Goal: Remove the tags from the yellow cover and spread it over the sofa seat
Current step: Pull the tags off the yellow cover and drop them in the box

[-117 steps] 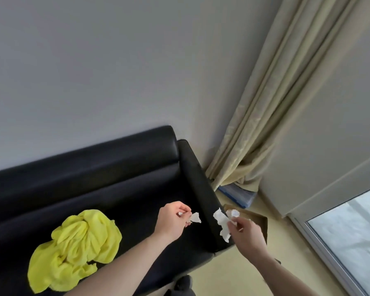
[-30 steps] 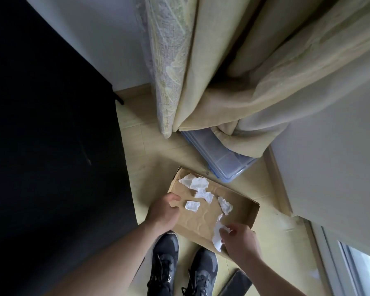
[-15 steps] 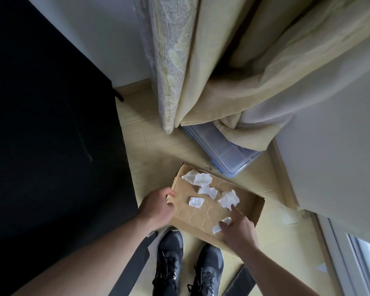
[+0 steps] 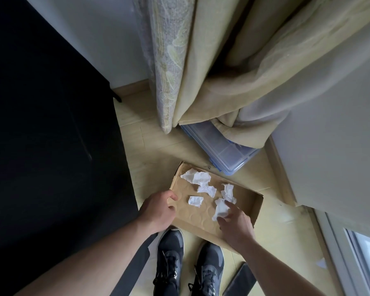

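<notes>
Several torn white tag pieces [image 4: 201, 180] lie in a shallow cardboard tray [image 4: 255, 208] on the floor. My right hand [image 4: 236, 227] hovers over the tray's near right part with its index finger stretched out, and one crumpled white piece [image 4: 220, 209] lies against its fingertips. My left hand [image 4: 158, 211] is at the tray's left rim, fingers loosely curled, with nothing visible in it. The black sofa [image 4: 51, 146] fills the left side, seen from its end. The yellow cover is out of view.
A beige curtain [image 4: 222, 71] hangs behind the tray and drapes over a clear blue-edged plastic box [image 4: 224, 152]. My dark shoes [image 4: 171, 253] stand just in front of the tray. A grey wall and a window frame [image 4: 340, 242] are on the right.
I turned from the sofa down to the tray on the floor. My left hand's piece now lies in the tray, and my right hand's fingers have opened over its piece.
</notes>
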A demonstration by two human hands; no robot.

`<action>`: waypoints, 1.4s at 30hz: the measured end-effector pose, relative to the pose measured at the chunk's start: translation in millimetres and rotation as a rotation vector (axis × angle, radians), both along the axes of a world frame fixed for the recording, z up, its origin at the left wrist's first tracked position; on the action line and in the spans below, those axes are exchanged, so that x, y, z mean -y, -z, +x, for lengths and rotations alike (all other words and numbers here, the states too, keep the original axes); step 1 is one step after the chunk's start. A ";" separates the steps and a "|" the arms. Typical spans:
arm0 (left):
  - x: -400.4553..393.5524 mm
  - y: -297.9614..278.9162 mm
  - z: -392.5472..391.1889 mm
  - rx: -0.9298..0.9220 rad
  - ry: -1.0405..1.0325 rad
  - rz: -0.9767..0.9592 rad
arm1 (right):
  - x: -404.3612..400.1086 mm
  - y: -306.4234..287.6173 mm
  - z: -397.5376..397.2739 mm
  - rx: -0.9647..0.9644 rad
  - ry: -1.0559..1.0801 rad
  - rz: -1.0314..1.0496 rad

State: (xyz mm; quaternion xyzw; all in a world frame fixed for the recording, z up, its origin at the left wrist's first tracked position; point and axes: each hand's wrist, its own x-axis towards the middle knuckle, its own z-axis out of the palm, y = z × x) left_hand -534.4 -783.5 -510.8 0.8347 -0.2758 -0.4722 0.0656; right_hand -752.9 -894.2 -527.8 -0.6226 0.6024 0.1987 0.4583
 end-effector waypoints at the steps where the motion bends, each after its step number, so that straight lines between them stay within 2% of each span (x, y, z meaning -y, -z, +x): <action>1: -1.4 -0.1 0.2 -0.001 0.002 0.001 | -1.5 -0.4 2.4 0.003 -0.007 0.010; 6: -14.0 -2.3 2.7 0.004 0.007 0.002 | -9.9 -7.3 7.1 -0.030 -0.005 0.011; 12: -30.9 -33.1 3.7 0.003 0.042 0.026 | -14.7 -41.5 -9.4 -0.055 -0.018 0.014; 16: -38.5 -78.8 -1.0 -0.006 0.049 0.037 | -14.8 -102.1 -11.7 -0.036 -0.085 -0.016; 20: -45.7 -147.1 -9.8 -0.004 0.026 0.028 | -13.7 -177.4 -7.2 -0.021 -0.137 -0.036; 24: -54.9 -242.5 -18.6 -0.017 -0.012 -0.025 | -15.1 -264.6 0.0 -0.028 -0.197 -0.035; 28: -88.2 -356.0 -30.2 0.011 -0.099 -0.045 | -30.4 -376.7 8.5 -0.002 -0.258 -0.031; 33: -140.2 -453.6 -39.3 0.062 -0.206 -0.080 | -65.1 -474.7 16.4 0.079 -0.393 -0.053; 42: -264.2 -557.1 -25.2 0.211 -0.504 -0.132 | -157.0 -568.5 69.4 0.221 -0.671 -0.067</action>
